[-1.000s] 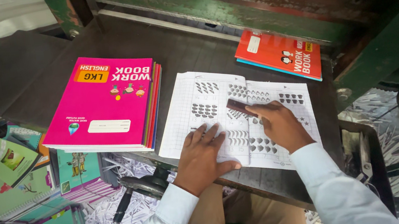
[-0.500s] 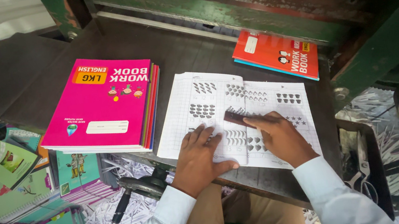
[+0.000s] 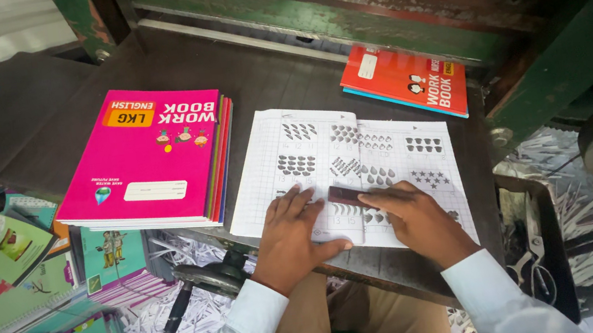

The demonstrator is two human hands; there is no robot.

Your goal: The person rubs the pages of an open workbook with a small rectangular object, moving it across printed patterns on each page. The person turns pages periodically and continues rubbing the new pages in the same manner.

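left hand (image 3: pixel 292 234) flat on open booklet (image 3: pixel 346 167); right hand (image 3: pixel 416 218) presses a dark block (image 3: pixel 347 196) along its fold, mid-crease; next needs firm even pressure

One view only, from a camera on the person's head. It looks steeply down and forward over the person's own lap and forearms onto a dark metal table (image 3: pixel 270 78), which fills the middle of the frame. It is close: the left hand (image 3: pixel 291 232) and right hand (image 3: pixel 416 219) lie low in the centre, the sleeves running off the bottom edge. The far edge of the view reaches the green machine frame (image 3: pixel 367 4) behind the table. The frame is tilted a little, so the table edge runs diagonally. At the left and lower left the floor shows beside the table; at the right, a bin of paper strips (image 3: pixel 581 182).
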